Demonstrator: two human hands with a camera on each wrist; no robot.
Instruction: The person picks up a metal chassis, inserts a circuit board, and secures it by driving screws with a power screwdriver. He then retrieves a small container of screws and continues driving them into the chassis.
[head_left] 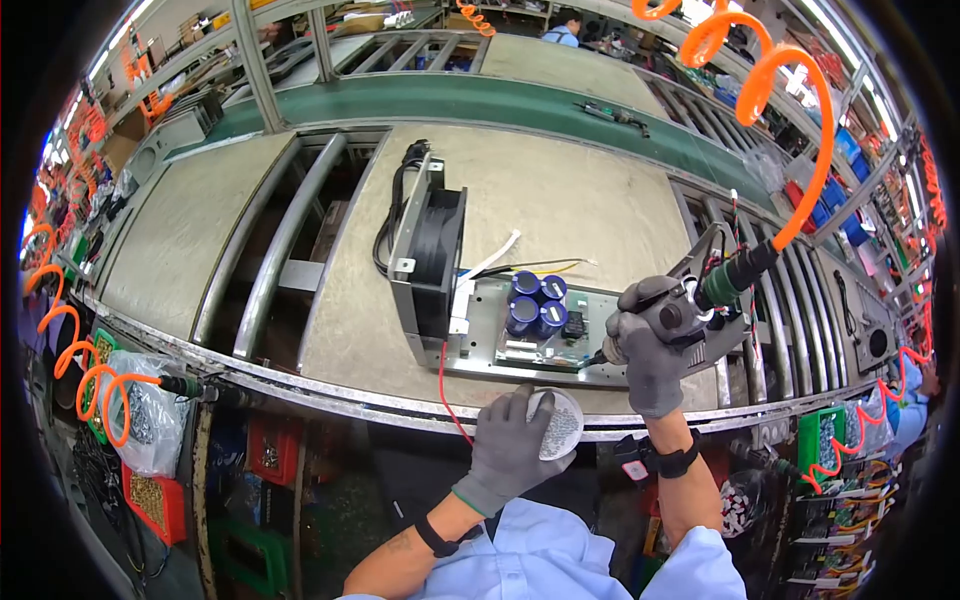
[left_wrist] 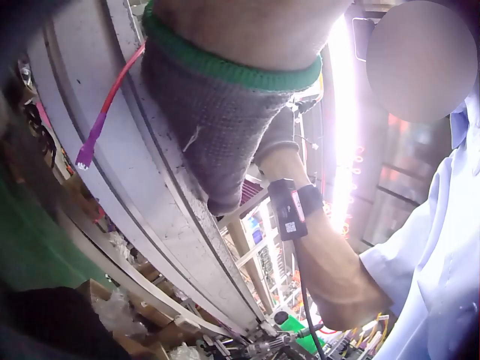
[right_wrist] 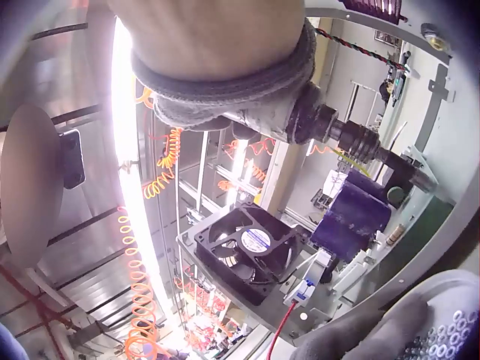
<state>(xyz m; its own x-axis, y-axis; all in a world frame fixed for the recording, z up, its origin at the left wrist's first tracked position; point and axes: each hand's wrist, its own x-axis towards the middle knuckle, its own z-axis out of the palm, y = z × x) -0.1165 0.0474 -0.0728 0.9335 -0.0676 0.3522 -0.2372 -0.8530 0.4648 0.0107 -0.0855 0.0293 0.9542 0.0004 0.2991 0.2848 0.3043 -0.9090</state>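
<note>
1. Nearest to us, the left hand [head_left: 508, 440], in a grey knit glove with a green cuff, rests at the front edge of the pale work surface [head_left: 560, 190] with its fingers curled round a small round white dish of tiny screws [head_left: 560, 422]. We judge the dish light and easy to tip, its loose contents apt to scatter, so it is best cupped from below and kept level.

2. Just beyond, the right hand [head_left: 650, 345], also grey-gloved, is wrapped tightly round a black pistol-grip air screwdriver [head_left: 700, 300], its tip lowered to the right end of the assembly. The tool looks stiff and fairly heavy, and the coiled orange air hose [head_left: 800, 130] rising from its rear probably tugs at it; the grip is the right place to hold.

3. Between and beyond the hands, a flat grey metal chassis plate [head_left: 500, 335] lies on the surface. It carries a cluster of blue cylindrical capacitors [head_left: 535, 300] and a green circuit board whose parts we judge fragile, so it should be taken by its bare metal edges.

4. At its left end a black square cooling fan [head_left: 435, 255] stands upright in a metal bracket; the blades should not be pressed.

5. A thin red wire [head_left: 450, 390] hangs over the surface's front edge; it is soft and could snag.

6. Farthest off, a green conveyor belt [head_left: 480, 100] crosses behind.
</note>
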